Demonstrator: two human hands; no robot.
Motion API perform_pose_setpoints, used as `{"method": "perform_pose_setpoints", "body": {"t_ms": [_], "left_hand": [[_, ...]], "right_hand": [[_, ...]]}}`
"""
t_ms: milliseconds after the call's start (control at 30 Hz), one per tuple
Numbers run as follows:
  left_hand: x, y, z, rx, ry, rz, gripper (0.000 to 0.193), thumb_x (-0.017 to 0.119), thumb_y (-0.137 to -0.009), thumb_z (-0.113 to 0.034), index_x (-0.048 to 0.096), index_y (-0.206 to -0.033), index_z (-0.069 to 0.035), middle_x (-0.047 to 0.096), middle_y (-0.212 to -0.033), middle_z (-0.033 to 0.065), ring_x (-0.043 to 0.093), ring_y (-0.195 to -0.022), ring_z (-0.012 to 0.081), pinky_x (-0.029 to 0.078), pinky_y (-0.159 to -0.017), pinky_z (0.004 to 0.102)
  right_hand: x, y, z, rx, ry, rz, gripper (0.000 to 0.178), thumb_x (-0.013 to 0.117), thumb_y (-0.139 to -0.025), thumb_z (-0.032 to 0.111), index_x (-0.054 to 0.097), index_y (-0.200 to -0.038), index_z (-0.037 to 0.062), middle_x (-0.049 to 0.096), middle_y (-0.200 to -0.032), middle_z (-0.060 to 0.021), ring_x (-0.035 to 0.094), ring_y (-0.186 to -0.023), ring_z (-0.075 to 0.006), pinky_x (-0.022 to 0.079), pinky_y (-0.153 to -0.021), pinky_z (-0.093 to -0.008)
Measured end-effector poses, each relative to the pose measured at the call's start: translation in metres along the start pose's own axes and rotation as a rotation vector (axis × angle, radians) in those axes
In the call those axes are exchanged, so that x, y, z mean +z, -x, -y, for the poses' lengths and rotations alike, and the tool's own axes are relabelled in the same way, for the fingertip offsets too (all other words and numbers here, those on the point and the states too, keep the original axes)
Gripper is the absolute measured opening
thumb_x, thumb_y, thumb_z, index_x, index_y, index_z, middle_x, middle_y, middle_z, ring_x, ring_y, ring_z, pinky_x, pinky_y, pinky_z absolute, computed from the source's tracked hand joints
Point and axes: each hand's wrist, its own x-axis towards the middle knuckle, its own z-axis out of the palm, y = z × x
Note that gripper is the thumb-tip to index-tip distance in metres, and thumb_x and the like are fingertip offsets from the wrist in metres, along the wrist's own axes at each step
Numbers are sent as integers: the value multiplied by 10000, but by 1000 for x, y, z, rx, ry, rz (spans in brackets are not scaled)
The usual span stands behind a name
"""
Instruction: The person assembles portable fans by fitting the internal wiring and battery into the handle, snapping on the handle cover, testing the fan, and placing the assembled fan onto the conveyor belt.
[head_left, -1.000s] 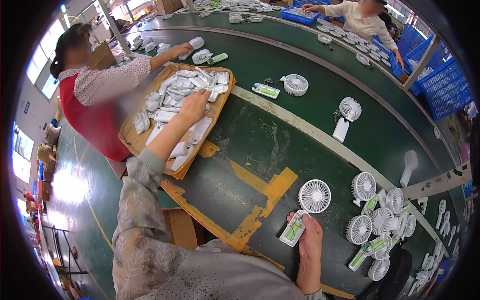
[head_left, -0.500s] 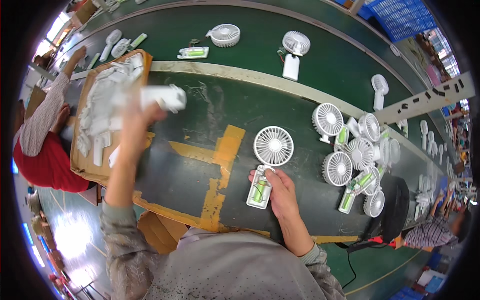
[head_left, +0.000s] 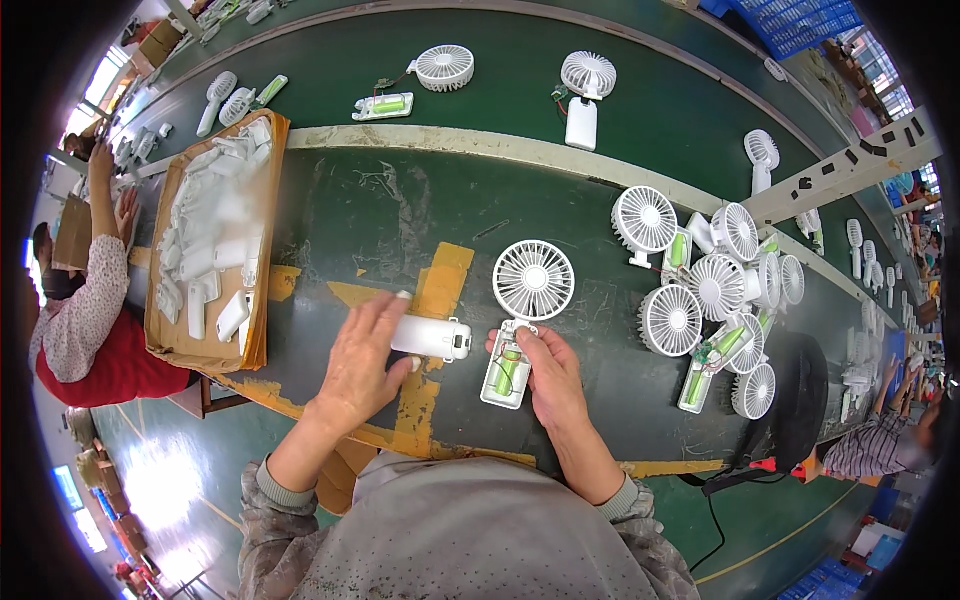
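My right hand [head_left: 556,378] grips the open handle half [head_left: 503,388] of a white handheld fan, thumb on its upper end. A green battery [head_left: 508,366] and thin wires show inside it. The fan's round head [head_left: 534,280] points away from me above the handle. Left of it, a white handle cover [head_left: 432,338] lies on its side, one end toward the fan. My left hand [head_left: 356,362] is around the cover's other end with thumb and fingers spread apart; the index fingertip stands off its edge. Whether the palm touches the cover, I cannot tell.
A cardboard tray [head_left: 262,250] of white covers stands left. Several fans with exposed batteries pile up at right, near a black object [head_left: 795,390]. More fans, including one opened fan [head_left: 445,68], lie on the green belt [head_left: 510,90] behind a pale rail. A co-worker [head_left: 100,330] sits far left.
My left hand has come from above the tray with the white cover, down and right to beside the fan, and its fingers have spread. My right hand still holds the fan handle.
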Motion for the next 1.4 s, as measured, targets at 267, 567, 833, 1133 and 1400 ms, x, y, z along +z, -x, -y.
{"method": "perform_pose_setpoints", "body": {"t_ms": [267, 567, 833, 1133, 1400], "left_hand": [[4, 1, -5, -74, -62, 229, 464, 725, -649, -144, 515, -1020, 39, 543, -1030, 198, 543, -977, 342, 463, -820, 393], [23, 12, -58, -151, 267, 103, 580, 666, -731, -214, 365, -1167, 22, 622, -708, 152, 630, -549, 279, 501, -537, 402], [37, 10, -75, -15, 107, 84, 677, 658, -728, -236, 373, -1261, 68, 612, -726, 199, 616, -526, 298, 487, -470, 382], [44, 9, -73, 37, 40, 55, 673, 665, -725, -245, 409, -1256, 79, 597, -638, 166, 598, -477, 284, 470, -425, 369], [45, 7, -74, 54, 45, 27, 665, 668, -737, -264, 423, -1251, 79, 590, -620, 147, 586, -459, 268, 463, -418, 362]], "right_hand": [[0, -1, -1, -2, -26, 19, 243, 490, -932, 156, 508, -1082, -34, 620, -1031, -187, 630, -945, -246, 521, -807, -334], [-7, 9, 4, 64, -176, 94, 320, 457, -926, 144, 469, -1198, -24, 564, -1160, -130, 564, -1052, -198, 450, -914, -332], [-10, 14, 8, 81, -183, 234, 474, 372, -842, 53, 383, -1312, -13, 508, -1224, -102, 488, -1132, -191, 380, -974, -347], [-7, 18, 12, 84, -135, 280, 530, 401, -830, 35, 328, -1353, -6, 483, -1251, -103, 480, -1134, -193, 381, -962, -342], [-4, 20, 19, 105, -95, 293, 582, 405, -816, 35, 284, -1385, 7, 457, -1276, -102, 457, -1159, -201, 366, -976, -342]]}}
